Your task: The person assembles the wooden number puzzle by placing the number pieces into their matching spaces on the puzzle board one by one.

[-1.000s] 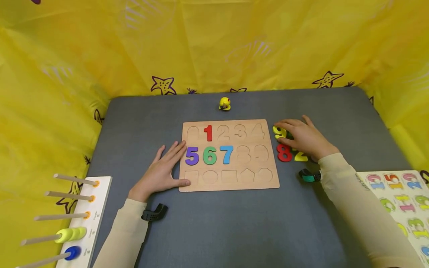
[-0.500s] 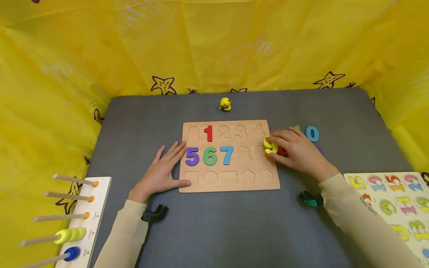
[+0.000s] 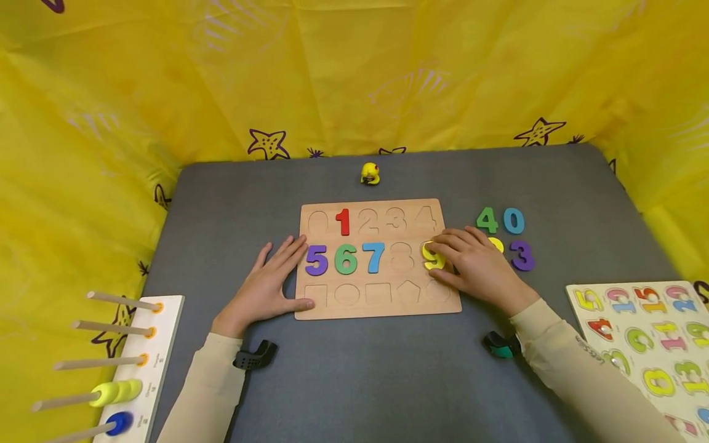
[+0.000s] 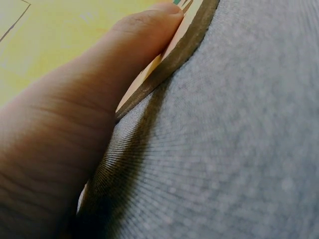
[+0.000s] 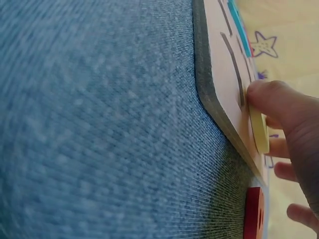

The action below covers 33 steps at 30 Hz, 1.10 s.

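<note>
A wooden number puzzle board (image 3: 354, 311) lies on the dark table. Along its left edge rests my left hand (image 3: 263, 288), fingers spread and straight; in the left wrist view the thumb (image 4: 134, 42) lies over the rim. My right hand (image 3: 480, 271) pinches a yellow number 9 (image 3: 434, 258) between thumb and fingers, over the 9 outline at the right of the middle row. In the right wrist view this piece (image 5: 258, 128) stands tilted against the board. Red 1 (image 3: 343, 222), purple 5 (image 3: 316, 260), green 6 (image 3: 346, 259) and blue 7 (image 3: 373, 257) sit at their outlines.
Right of the board lie green 4 (image 3: 487, 220), blue 0 (image 3: 514, 221), purple 3 (image 3: 522, 256) and a partly hidden yellow 2 (image 3: 496, 244). A red piece (image 5: 253, 214) lies beside the board. A peg stacker (image 3: 160, 357), another number board (image 3: 626, 332) and a yellow figurine (image 3: 370, 173) stand around.
My right hand has picked up the yellow 9 from the loose pieces and carried it left onto the board's 9 outline. The left hand has stayed at the board's edge.
</note>
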Motion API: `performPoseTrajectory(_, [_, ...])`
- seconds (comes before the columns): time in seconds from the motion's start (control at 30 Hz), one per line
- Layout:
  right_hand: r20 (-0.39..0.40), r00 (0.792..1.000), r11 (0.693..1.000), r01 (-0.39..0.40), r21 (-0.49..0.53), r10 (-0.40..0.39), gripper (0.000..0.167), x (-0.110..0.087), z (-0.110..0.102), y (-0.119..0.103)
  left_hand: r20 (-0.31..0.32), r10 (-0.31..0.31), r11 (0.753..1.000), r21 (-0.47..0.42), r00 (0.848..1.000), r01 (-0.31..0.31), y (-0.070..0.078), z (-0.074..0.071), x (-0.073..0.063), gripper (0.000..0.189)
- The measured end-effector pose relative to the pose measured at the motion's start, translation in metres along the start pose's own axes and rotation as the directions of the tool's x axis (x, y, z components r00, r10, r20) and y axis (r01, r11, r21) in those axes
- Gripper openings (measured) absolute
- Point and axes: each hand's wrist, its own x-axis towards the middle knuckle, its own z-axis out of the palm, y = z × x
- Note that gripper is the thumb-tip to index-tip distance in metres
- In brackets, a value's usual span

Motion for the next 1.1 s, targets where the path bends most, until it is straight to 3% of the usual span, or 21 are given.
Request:
performPoseTrajectory(0.73, [0.044, 0.999, 1.0, -0.013, -0.003, 0.013, 0.052, 0.004, -0.002, 0.003, -0.019, 0.015, 1.0, 0.002, 1.0, -0.015, -0.002, 0.003, 0.001, 0.12])
performPoseTrajectory(0.93, [0.01, 0.999, 0.999, -0.042, 0.029, 0.041, 0.058, -0.001, -0.008, 0.008, -0.015, 0.011, 1.0, -0.009, 1.0, -0.011, -0.001, 0.001, -0.001, 0.119])
performPoseTrajectory(1.1, [-0.05, 0.991, 0.99, -0.116, 0.075, 0.12, 0.06, -0.011, -0.027, 0.032, -0.015, 0.016, 1.0, -0.006, 1.0, -0.016, -0.001, 0.002, 0.0, 0.119])
